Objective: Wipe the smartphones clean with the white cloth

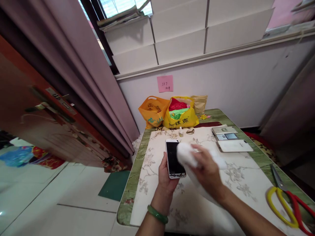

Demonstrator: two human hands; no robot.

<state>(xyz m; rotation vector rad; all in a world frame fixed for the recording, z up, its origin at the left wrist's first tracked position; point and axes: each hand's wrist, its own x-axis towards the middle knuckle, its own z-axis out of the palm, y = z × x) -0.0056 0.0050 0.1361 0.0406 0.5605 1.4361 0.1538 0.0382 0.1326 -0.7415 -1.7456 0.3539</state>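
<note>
A white smartphone (173, 157) with a dark screen lies in my left hand (165, 173), whose fingers wrap round its lower left side. Specks or marks show near the bottom of the glass. My right hand (205, 167) is closed on a white cloth (185, 154), which is blurred by motion and overlaps the phone's right edge in this view. Whether the cloth touches the screen I cannot tell. Part of the cloth hangs below the right hand. Behind the phone stand a small clear bottle (181, 132) and a thin wire-like item (190, 131).
An orange bag (154, 113) and a full yellow bag (180, 119) stand at the table's back. At right lie a keypad phone (226, 136), a white phone (235, 146) and scissors (283, 196) with yellow and red handles. A patterned sheet (152, 160) covers the green table (126, 196).
</note>
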